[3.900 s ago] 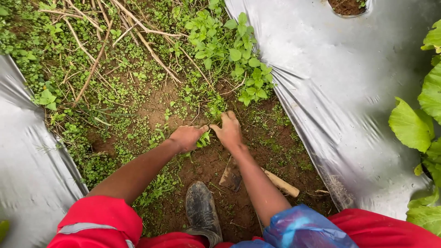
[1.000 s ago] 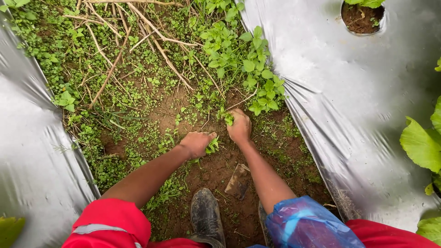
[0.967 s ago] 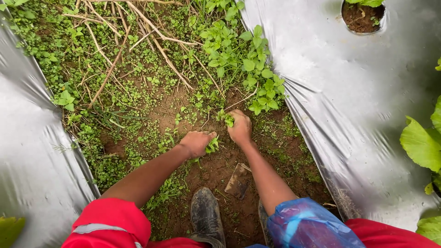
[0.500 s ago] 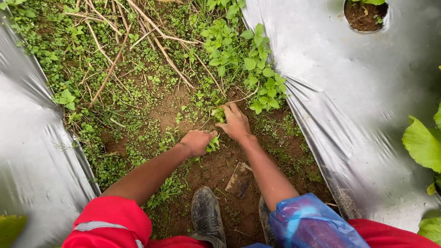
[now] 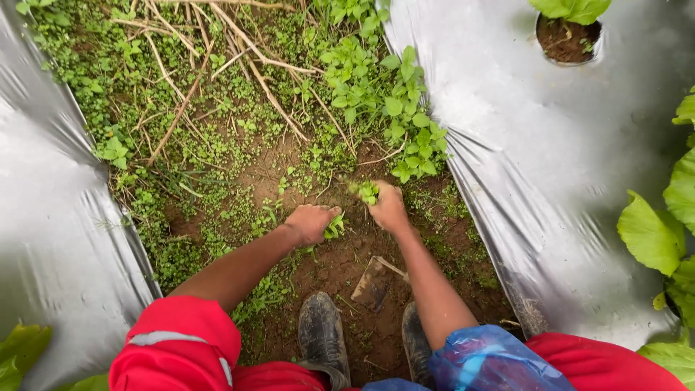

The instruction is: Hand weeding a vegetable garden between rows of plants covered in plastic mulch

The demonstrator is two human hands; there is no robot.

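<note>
Hands: 2 | left hand [image 5: 310, 223] clamped on weeds [image 5: 334, 226] | right hand [image 5: 389, 208] clamped on weed tuft [image 5: 368, 191]

Nothing like that here tbh; no packages, labels, signs or screens anywhere; just weeds, soil and plastic sheeting on both sides.

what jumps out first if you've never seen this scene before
Two bare hands at the middle of a weedy soil strip: the left hand closed over small green weeds, the right hand gripping a leafy tuft. Shiny silver plastic sheeting flanks the strip on both sides, with a planting hole at top right. Bright red sleeves and muddy boots fill the bottom edge.
</note>
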